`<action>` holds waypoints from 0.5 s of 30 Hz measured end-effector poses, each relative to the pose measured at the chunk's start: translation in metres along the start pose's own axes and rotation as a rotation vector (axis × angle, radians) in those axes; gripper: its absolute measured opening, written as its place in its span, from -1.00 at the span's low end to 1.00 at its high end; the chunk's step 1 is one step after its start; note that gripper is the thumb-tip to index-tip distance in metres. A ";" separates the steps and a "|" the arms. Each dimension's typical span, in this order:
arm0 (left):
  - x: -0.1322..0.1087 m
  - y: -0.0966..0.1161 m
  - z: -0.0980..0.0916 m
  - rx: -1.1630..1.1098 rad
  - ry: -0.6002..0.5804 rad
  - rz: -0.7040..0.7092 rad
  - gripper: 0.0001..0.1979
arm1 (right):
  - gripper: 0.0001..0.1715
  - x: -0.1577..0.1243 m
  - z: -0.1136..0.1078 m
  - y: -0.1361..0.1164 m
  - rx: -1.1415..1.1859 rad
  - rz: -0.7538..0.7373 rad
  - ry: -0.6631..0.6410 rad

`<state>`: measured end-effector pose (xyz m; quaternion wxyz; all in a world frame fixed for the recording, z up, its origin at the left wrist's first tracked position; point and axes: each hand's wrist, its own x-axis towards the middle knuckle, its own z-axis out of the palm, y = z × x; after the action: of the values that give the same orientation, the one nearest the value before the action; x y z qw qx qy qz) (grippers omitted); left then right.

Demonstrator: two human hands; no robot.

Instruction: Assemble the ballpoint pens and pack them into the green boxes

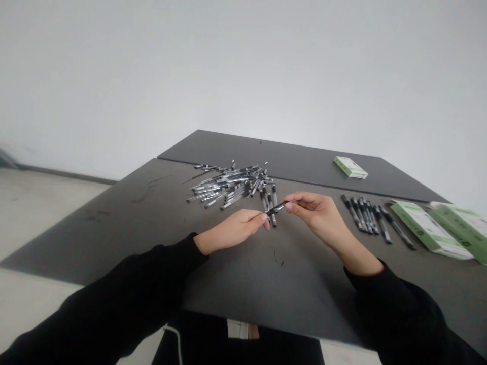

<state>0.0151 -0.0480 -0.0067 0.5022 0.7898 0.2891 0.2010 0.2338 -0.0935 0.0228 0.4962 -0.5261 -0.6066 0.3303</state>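
Above the middle of the dark table, a pen (276, 208) with black and clear parts is held between both hands. My left hand (238, 228) pinches its lower left end. At the upper right end, my right hand (315, 213) grips it between thumb and fingertips. Just behind the hands lie a few pens (274, 195) pointing toward me, partly covered by the held pen and fingers. Beyond them to the left spreads a heap of clear and black pens and pen parts (232, 185).
Right of my right hand, several pens (359, 213) lie side by side. Green and white boxes (429, 230) rest at the right edge, and another box (350, 167) lies farther back. Small dark scraps (279, 259) are on the table (236, 284) near me. A pale wall stands behind.
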 end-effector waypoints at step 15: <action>-0.005 0.002 0.007 -0.002 -0.013 0.047 -0.60 | -0.65 -0.004 0.001 -0.002 0.116 -0.048 -0.063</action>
<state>0.0158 -0.0566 -0.0078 0.4999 0.7972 0.2669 0.2081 0.2318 -0.0975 0.0234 0.5146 -0.4709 -0.6141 0.3692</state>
